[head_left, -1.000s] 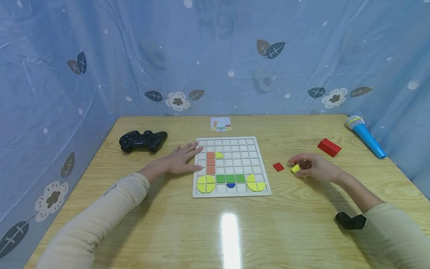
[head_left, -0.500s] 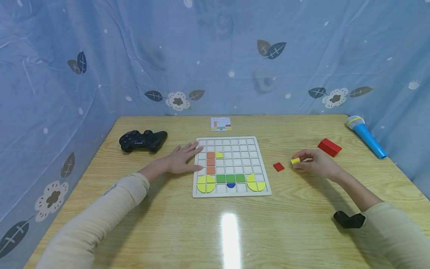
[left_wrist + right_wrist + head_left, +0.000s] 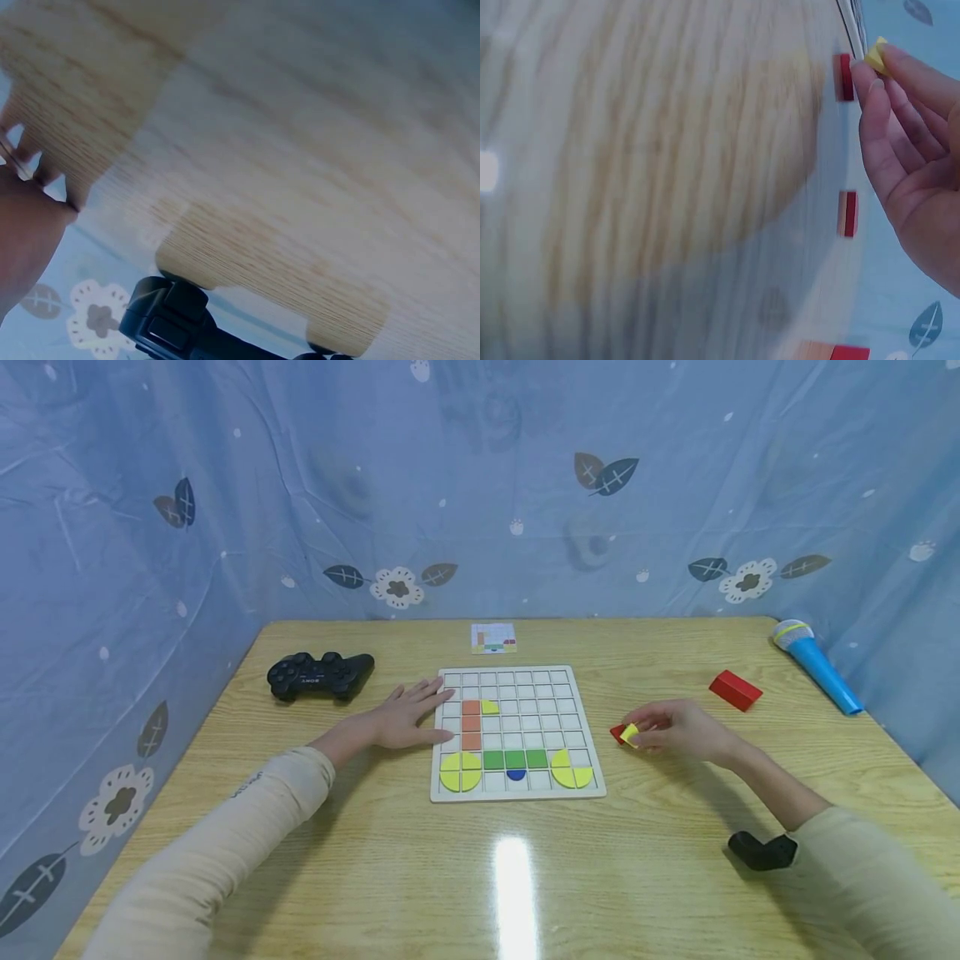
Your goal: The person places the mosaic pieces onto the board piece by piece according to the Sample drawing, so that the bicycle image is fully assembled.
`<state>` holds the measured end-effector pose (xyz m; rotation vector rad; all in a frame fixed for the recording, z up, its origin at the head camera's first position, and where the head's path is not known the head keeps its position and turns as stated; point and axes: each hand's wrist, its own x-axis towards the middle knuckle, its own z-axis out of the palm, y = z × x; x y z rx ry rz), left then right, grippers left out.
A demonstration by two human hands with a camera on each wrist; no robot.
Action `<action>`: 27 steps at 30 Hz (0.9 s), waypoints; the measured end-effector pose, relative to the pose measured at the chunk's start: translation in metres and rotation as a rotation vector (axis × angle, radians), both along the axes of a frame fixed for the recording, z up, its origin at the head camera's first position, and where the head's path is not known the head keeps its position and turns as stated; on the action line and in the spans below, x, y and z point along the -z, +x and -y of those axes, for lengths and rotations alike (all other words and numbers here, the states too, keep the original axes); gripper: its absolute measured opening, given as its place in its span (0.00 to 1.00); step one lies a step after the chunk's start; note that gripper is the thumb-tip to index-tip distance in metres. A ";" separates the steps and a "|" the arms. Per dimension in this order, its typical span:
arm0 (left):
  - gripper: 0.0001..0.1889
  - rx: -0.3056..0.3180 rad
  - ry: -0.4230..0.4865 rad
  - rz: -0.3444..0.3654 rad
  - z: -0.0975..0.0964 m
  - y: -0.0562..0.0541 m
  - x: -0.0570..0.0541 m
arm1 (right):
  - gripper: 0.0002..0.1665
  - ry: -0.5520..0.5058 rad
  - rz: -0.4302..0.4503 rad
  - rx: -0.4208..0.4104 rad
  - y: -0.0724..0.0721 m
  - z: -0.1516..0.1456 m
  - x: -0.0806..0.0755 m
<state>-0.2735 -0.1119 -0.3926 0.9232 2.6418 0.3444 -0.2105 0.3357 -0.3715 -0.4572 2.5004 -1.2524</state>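
Observation:
A white grid board holds orange, green, yellow and blue flat pieces. My left hand lies with spread fingers on the board's left edge; the left wrist view catches only part of that hand. To the right of the board, my right hand pinches a small yellow piece between thumb and fingers. The yellow piece hangs over a red square piece and partly covers it. In the right wrist view the yellow piece sits at the fingertips, with two small red pieces nearby.
A printed pattern card lies behind the board. A black game controller is at the left. On the right are a red block and a blue toy microphone. A black object shows beside the right sleeve.
My right hand has carried the yellow piece left, from the table spot where it was pinched to the red square. The left hand stays in place.

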 end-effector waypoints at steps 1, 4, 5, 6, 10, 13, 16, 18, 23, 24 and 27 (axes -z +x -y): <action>0.43 0.001 -0.001 0.000 0.000 0.000 0.000 | 0.21 0.001 0.004 -0.003 0.000 0.003 0.000; 0.43 0.000 0.001 0.001 0.000 0.000 0.001 | 0.20 0.016 0.009 -0.022 -0.002 0.012 0.001; 0.43 0.001 0.005 0.002 0.000 0.001 0.000 | 0.19 0.024 0.009 -0.028 -0.002 0.014 0.001; 0.44 0.002 0.003 0.001 0.000 0.001 0.001 | 0.19 0.030 0.001 -0.039 -0.002 0.017 0.001; 0.45 0.003 0.005 -0.001 0.000 0.001 0.001 | 0.19 0.030 -0.001 -0.070 -0.002 0.028 0.001; 0.44 0.001 0.003 -0.001 0.000 0.002 -0.001 | 0.17 -0.003 0.013 -0.098 -0.003 0.036 0.002; 0.43 0.001 0.008 -0.003 -0.001 0.003 -0.003 | 0.16 -0.022 0.026 -0.114 -0.004 0.043 0.002; 0.43 -0.003 0.004 -0.003 -0.001 0.003 -0.003 | 0.15 -0.019 0.018 -0.126 -0.005 0.048 0.002; 0.43 -0.004 0.001 -0.002 -0.001 0.003 -0.003 | 0.12 0.021 -0.019 -0.139 -0.006 0.057 0.002; 0.43 -0.004 0.002 -0.001 -0.001 0.003 -0.003 | 0.12 0.026 -0.021 -0.137 -0.007 0.058 0.003; 0.43 -0.004 0.003 -0.001 -0.001 0.002 -0.003 | 0.10 0.025 -0.034 -0.143 -0.007 0.062 0.006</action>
